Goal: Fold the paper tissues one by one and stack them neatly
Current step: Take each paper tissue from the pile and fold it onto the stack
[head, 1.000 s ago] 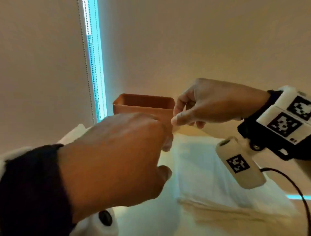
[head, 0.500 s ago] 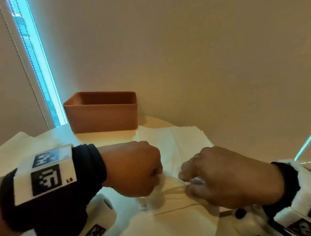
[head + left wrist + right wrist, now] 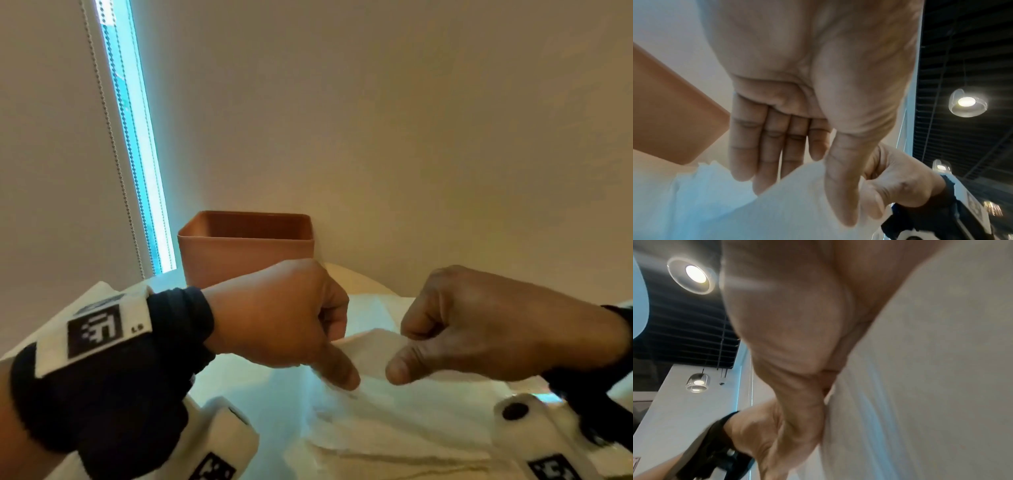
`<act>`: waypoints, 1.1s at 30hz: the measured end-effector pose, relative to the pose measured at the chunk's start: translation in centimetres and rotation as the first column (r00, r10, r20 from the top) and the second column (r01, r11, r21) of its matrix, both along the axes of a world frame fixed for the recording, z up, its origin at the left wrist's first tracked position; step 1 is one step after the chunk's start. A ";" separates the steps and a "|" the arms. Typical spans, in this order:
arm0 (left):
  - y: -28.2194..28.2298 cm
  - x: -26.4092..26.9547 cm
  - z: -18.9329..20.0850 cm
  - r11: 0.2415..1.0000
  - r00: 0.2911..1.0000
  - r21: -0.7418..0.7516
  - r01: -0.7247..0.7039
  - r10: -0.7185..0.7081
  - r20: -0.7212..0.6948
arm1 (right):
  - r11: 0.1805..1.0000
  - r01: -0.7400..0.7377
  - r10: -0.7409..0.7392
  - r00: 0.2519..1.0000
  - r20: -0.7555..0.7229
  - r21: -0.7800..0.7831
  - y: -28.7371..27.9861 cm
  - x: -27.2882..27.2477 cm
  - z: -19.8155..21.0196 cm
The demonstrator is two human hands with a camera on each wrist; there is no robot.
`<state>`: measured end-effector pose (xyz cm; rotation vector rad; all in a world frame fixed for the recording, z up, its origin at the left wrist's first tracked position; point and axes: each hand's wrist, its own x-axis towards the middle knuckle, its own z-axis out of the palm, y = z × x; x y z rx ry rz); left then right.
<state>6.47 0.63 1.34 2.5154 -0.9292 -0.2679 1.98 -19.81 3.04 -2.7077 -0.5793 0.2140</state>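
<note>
A white paper tissue (image 3: 371,353) is lifted by its top edge between my two hands, above more white tissues (image 3: 394,442) lying flat on the table. My left hand (image 3: 339,375) pinches the tissue's left part, thumb in front and fingers (image 3: 766,146) behind the sheet (image 3: 777,207). My right hand (image 3: 399,370) pinches the right part. In the right wrist view the thumb (image 3: 797,402) presses against the tissue (image 3: 920,386), which hides the fingers. The two hands are a short gap apart.
A terracotta box (image 3: 246,253) stands open at the back against the wall. Another spread tissue (image 3: 370,308) lies behind my hands on the pale table (image 3: 356,277). A bright window strip with a bead chain (image 3: 113,144) runs down at the left.
My hands came down from in front of the box to the tissue pile. They now hold a tissue edge raised between them, slightly further apart than half a second ago.
</note>
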 end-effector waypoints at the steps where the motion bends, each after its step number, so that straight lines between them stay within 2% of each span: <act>1: 0.4 0.1 0.4 0.998 1.000 -0.064 -0.011 0.011 0.003 | 1.000 -0.011 0.011 1.000 0.007 0.019 -0.1 0.2 0.7; 3: 1.4 0.2 1.5 0.959 0.997 -0.281 -0.037 0.016 -0.074 | 0.992 -0.024 0.028 0.999 -0.026 0.127 0.1 0.6 2.5; 6: 3.5 0.6 3.1 0.797 0.971 -0.595 -0.101 -0.050 -0.232 | 0.947 -0.090 0.108 0.993 -0.042 0.310 0.6 1.3 5.3; 8: 5.3 0.9 3.8 0.704 0.933 -0.701 -0.113 -0.168 -0.319 | 0.871 -0.120 0.137 0.991 -0.002 0.477 1.1 2.0 7.0; 10: 7.0 0.8 4.1 0.708 0.911 -0.703 -0.070 -0.242 -0.334 | 0.763 -0.133 0.143 0.989 0.035 0.632 1.7 2.6 8.4; 13: 9.5 0.6 3.5 0.751 0.917 -0.656 -0.070 -0.211 -0.339 | 0.646 -0.146 0.166 0.985 0.049 0.749 2.8 3.7 9.7; 15: 11.3 0.3 3.0 0.711 0.917 -0.691 -0.129 -0.180 -0.356 | 0.605 -0.139 0.191 0.981 0.027 0.784 3.5 4.5 10.1; 17: 13.1 -0.2 2.6 0.588 0.913 -0.780 -0.214 -0.164 -0.374 | 0.596 -0.117 0.188 0.982 0.003 0.794 4.4 5.3 10.1; 20: 15.7 -0.8 2.3 0.332 0.908 -0.883 -0.331 -0.144 -0.394 | 0.591 -0.068 0.152 0.988 -0.028 0.804 5.5 6.4 9.6; 22: 16.9 -1.3 2.1 0.229 0.888 -0.886 -0.403 -0.136 -0.439 | 0.564 -0.026 0.139 0.988 -0.063 0.826 6.6 7.1 9.0; 23: 17.4 -1.6 1.9 0.199 0.871 -0.878 -0.435 -0.155 -0.466 | 0.537 -0.012 0.142 0.987 -0.077 0.843 7.3 7.4 8.7; 25: 17.8 -2.6 1.4 0.197 0.848 -0.866 -0.460 -0.190 -0.494 | 0.460 0.017 0.140 0.986 -0.092 0.888 8.9 7.9 7.8; 27: 17.5 -3.5 0.8 0.223 0.846 -0.851 -0.475 -0.150 -0.511 | 0.392 0.034 0.103 0.991 -0.080 0.919 10.4 8.2 7.0; 28: 17.3 -4.0 0.5 0.208 0.843 -0.839 -0.503 -0.095 -0.529 | 0.375 0.028 0.094 0.993 -0.068 0.927 10.9 8.2 6.6; 31: 17.2 -4.4 0.5 0.061 0.836 -0.836 -0.545 0.110 -0.537 | 0.382 -0.026 0.110 0.994 -0.017 0.924 12.0 8.2 6.2; 33: 18.0 -4.4 0.7 -0.064 0.832 -0.849 -0.524 0.175 -0.527 | 0.408 -0.070 0.161 0.987 0.004 0.910 12.4 8.2 6.1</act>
